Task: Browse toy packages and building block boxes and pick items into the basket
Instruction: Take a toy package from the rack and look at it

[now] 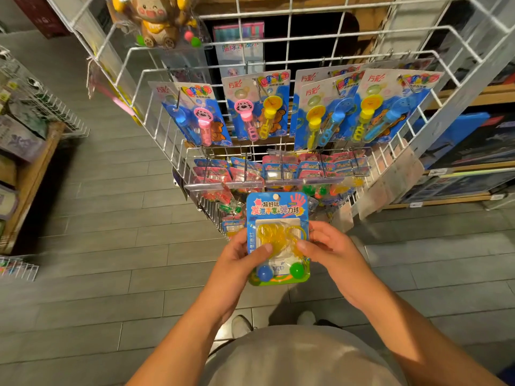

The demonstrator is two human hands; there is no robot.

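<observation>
I hold a blue blister-card toy package upright in front of me, with a yellow sticky-hand toy, a blue ball and a green ball under its clear plastic. My left hand grips its left edge, thumb on the front. My right hand grips its right edge, thumb pressed on the yellow toy. The package is just in front of the lower hooks of a white wire display rack. No basket is in view.
Bubble-wand cards hang in a row on the rack above; more small toy cards hang below them. A monkey toy pack hangs at top left. Wooden shelves with boxes stand right and left. Grey tile floor lies around.
</observation>
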